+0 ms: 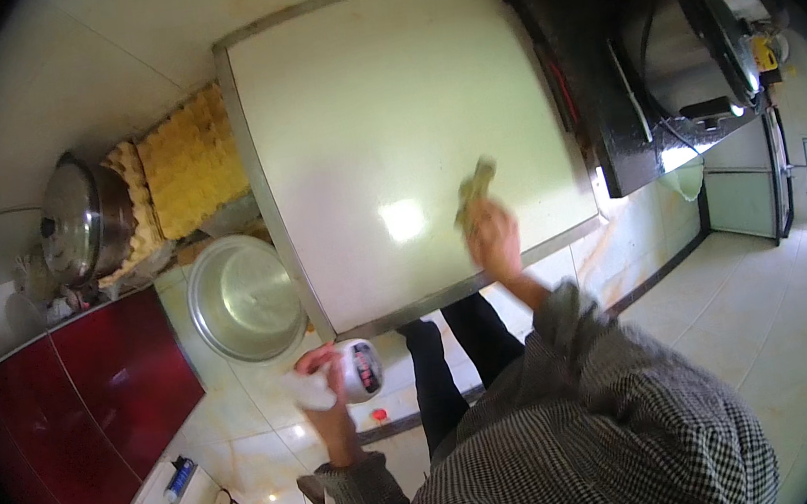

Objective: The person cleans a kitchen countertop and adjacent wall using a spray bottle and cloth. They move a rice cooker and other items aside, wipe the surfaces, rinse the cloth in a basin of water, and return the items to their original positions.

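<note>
My right hand is closed around a bunched yellowish-green cloth, which lies against the white tabletop near its front right part. The hand and cloth are slightly blurred. My left hand is off the table's front left corner and holds a white plastic container with dark and red print on it. A pale, whitish piece shows at the same hand, too blurred to name. Just beyond this hand stands a wide metal basin, left of the table.
A lidded steel pot and yellow textured foam-like pads are at the left. On the right, a black counter carries a large dark appliance. A small red object lies on the tiled floor near my legs.
</note>
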Available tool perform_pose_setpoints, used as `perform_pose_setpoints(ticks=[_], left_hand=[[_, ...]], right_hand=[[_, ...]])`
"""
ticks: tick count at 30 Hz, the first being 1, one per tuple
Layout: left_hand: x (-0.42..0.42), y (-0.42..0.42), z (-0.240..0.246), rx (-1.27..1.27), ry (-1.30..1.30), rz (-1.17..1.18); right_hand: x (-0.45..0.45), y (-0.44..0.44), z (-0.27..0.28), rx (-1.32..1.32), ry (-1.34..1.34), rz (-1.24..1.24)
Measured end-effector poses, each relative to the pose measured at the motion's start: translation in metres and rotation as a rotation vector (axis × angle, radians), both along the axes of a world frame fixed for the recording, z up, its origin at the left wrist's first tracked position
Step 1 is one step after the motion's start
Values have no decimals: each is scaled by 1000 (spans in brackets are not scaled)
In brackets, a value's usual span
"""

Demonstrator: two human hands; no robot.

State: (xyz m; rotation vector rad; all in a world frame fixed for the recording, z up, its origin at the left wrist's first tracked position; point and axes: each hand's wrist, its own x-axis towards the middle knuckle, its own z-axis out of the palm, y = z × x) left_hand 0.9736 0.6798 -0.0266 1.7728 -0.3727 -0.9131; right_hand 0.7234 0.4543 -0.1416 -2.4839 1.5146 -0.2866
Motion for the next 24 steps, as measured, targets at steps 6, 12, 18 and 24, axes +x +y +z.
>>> perform_pose_setpoints(ticks=[6,12,18,24], left_hand=[[-45,-109,-20,-126,136,-272],[-89,-208,-14,-225,169,-773],[-118,-244,5,-194,82,-938],[-121,-244,-30,-378,167,-758]], right_hand=[[12,23,85,264,-301,136],[29,-17,139,662,-738,86],[19,-67,129,800,-1021,-30],[13,-114,138,690,-1035,-228]])
